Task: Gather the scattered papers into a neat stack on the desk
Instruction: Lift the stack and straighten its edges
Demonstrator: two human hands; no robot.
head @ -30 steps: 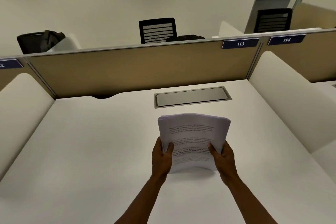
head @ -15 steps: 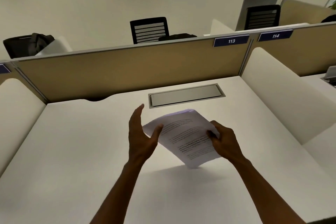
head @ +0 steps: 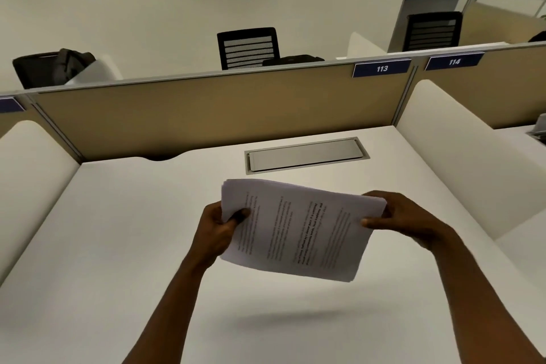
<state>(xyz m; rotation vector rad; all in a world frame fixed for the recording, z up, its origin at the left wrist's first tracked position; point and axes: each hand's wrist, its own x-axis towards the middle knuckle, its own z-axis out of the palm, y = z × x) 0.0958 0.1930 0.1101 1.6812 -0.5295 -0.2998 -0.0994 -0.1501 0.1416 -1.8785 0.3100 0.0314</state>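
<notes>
A stack of printed white papers is held in the air above the white desk, turned sideways so its text lines run vertically. My left hand grips the stack's left short edge, thumb on top. At the right short edge, my right hand pinches the sheets. The stack's shadow falls on the desk below it. No loose sheets lie on the desk.
A grey cable hatch is set into the desk behind the papers. A tan partition closes the back, and white side dividers flank the desk. Black chairs stand beyond the partition.
The stack has been turned from upright to sideways. My left hand, briefly off the papers half a second ago, now grips the left edge; my right hand has shifted to the right edge.
</notes>
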